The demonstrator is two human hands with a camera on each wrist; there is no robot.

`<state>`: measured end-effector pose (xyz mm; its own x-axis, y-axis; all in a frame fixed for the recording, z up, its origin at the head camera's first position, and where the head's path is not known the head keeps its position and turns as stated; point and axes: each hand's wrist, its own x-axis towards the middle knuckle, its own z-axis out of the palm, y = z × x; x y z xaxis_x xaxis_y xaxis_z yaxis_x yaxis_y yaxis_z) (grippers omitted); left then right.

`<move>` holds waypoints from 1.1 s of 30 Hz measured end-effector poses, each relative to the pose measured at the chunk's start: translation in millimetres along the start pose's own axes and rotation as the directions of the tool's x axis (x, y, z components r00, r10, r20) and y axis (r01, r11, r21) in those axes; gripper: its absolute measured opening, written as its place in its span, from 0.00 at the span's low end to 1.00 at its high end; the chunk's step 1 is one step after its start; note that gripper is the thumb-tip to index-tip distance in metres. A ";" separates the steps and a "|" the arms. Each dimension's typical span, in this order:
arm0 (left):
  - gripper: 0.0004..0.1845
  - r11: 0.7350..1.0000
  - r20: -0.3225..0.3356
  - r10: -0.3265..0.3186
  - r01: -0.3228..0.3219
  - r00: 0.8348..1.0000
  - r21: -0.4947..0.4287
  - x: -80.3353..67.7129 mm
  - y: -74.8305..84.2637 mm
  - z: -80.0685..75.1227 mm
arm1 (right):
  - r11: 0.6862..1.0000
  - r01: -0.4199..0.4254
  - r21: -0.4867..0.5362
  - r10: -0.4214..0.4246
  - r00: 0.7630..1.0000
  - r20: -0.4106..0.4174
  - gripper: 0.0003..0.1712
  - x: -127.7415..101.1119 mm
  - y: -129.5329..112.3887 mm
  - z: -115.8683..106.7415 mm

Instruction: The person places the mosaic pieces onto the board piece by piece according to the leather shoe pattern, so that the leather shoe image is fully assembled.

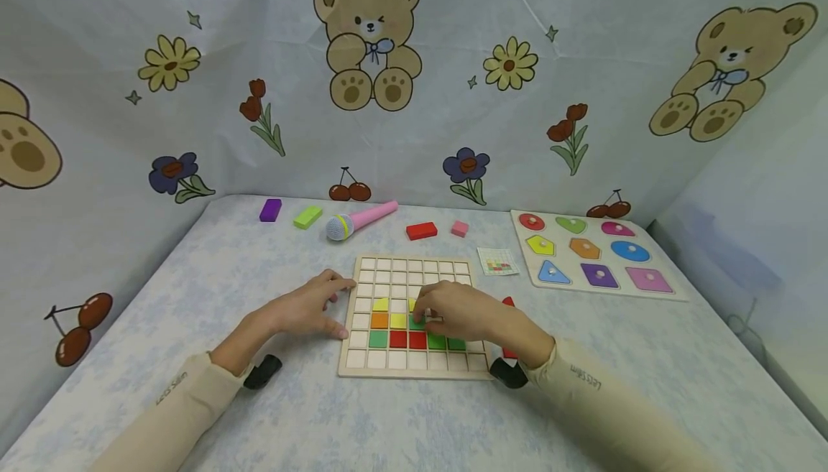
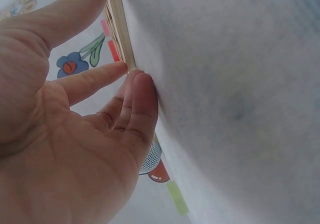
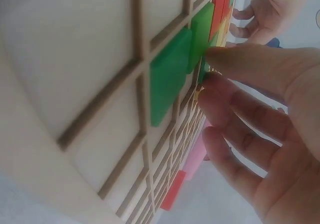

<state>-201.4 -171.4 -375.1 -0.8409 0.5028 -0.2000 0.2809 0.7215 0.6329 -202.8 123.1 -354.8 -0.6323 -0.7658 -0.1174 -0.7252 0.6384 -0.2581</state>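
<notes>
A wooden grid board (image 1: 446, 268) lies on the table in front of me, with yellow, orange, green and red tiles filling part of its lower rows. My right hand (image 1: 422, 318) reaches over the board and pinches a small green tile (image 3: 202, 73) between thumb and fingertips, right at the cells beside two seated green tiles (image 3: 170, 81). My left hand (image 1: 343, 307) lies flat on the table with straight fingers touching the board's left edge (image 2: 120, 31). In the left wrist view, the left hand (image 2: 125, 73) shows its palm and holds nothing.
Along the back lie a purple block (image 1: 270, 210), a green block (image 1: 307, 217), a pink toy microphone (image 1: 359, 221), a red block (image 1: 422, 230) and a pink block (image 1: 460, 228). A pattern card (image 1: 497, 261) and a shape puzzle (image 1: 653, 291) sit right. Printed cloth walls enclose the table.
</notes>
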 end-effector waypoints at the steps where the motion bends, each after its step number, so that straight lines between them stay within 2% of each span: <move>1: 0.46 1.000 0.000 0.000 0.000 1.000 -0.001 0.2 -0.1 0.2 | 1.000 0.001 -0.006 -0.001 1.000 -0.002 0.06 -0.4 0.1 -0.3; 7: 0.46 1.000 0.002 0.006 -0.006 1.000 -0.003 1.3 -0.1 1.4 | 0.999 0.021 -0.025 -0.021 1.000 -0.008 0.08 -14.5 2.1 -5.4; 12: 0.46 1.000 0.002 -0.009 0.009 1.000 -0.003 2.2 1.8 0.3 | 0.998 -0.057 0.005 0.056 0.998 0.003 0.15 -37.2 9.5 -6.4; 17: 0.47 1.000 0.006 0.000 0.000 1.000 -0.001 2.3 2.9 -1.4 | 0.988 -0.139 0.072 0.138 0.990 0.020 0.15 -64.5 23.6 -4.0; 24: 0.46 1.000 -0.002 0.005 -0.005 1.000 0.004 0.5 2.6 -1.8 | 0.978 -0.193 0.083 0.192 0.981 0.015 0.14 -95.8 38.9 -4.4; 30: 0.46 1.000 0.003 0.003 -0.003 1.000 0.008 -0.2 0.1 -0.9 | 0.957 -0.250 0.146 0.246 0.968 0.045 0.17 -111.8 47.4 -5.0; 33: 0.46 1.000 0.005 0.004 -0.004 1.000 0.012 0.4 -0.8 -0.3 | 0.956 -0.250 0.156 0.244 0.968 0.060 0.18 -117.9 52.8 -1.4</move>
<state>-202.1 -171.8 -375.5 -0.8375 0.5081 -0.2013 0.2900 0.7254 0.6243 -167.0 247.2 -353.3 -0.7726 -0.5903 -0.2338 -0.4921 0.7894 -0.3668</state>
